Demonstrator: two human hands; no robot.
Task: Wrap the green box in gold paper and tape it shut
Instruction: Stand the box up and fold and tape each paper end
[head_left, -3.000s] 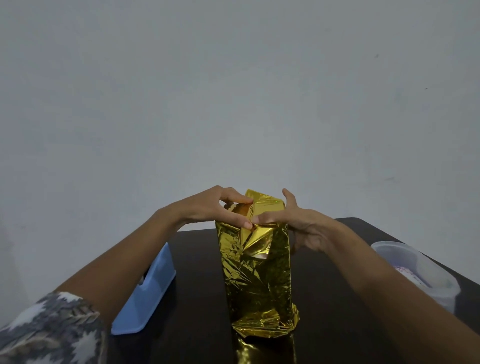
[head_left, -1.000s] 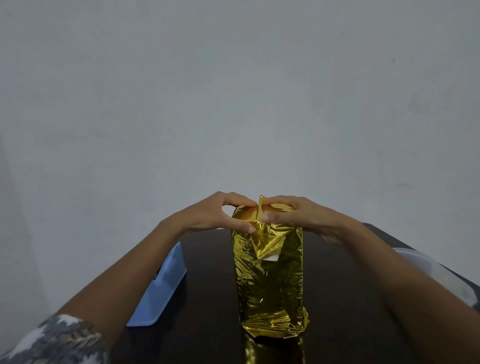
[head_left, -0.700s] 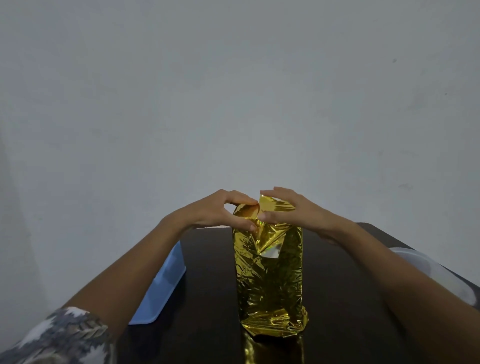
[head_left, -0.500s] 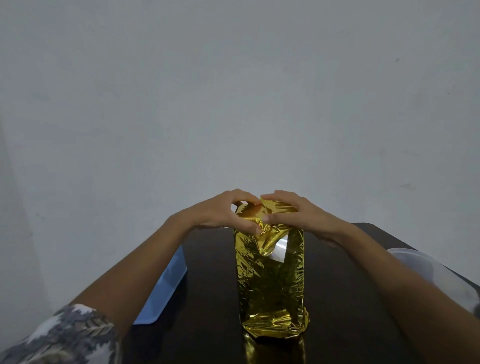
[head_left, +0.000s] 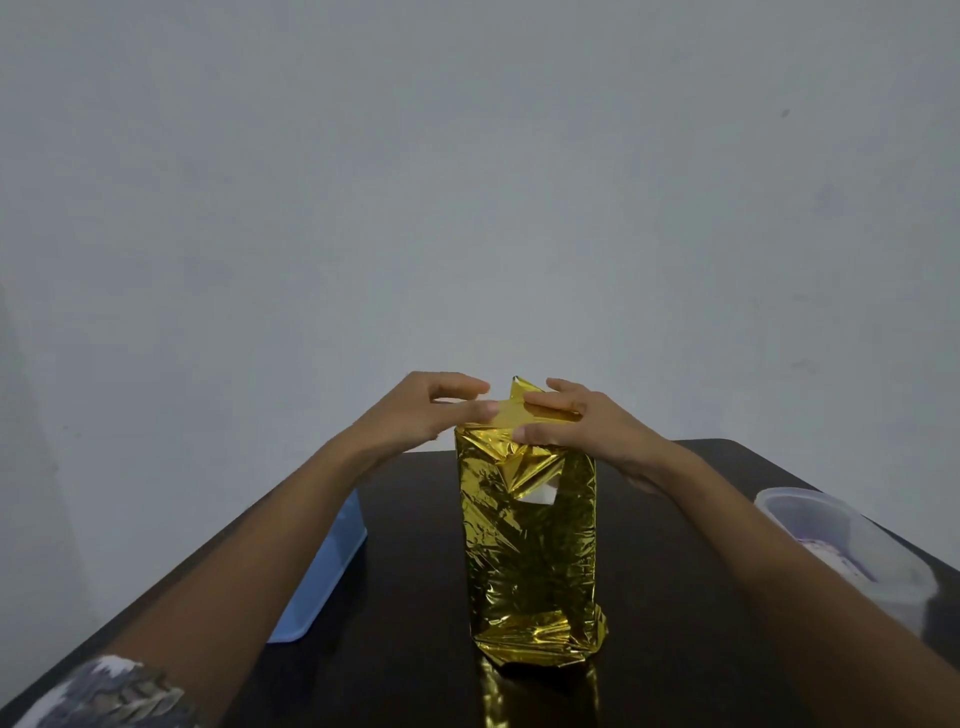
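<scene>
left hand (head_left: 415, 415) pinches the gold paper (head_left: 530, 561) flap at the top; right hand (head_left: 582, 421) pinches it alongside, thumb beneath; wrapped box stands upright on the table (head_left: 405, 649) right under both grips

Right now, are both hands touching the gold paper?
Touching. Head view: fingertips of the left hand meet the top flap, and the right hand pinches the gold paper there.

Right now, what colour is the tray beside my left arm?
The tray is light blue, clearest in the head view.
</scene>
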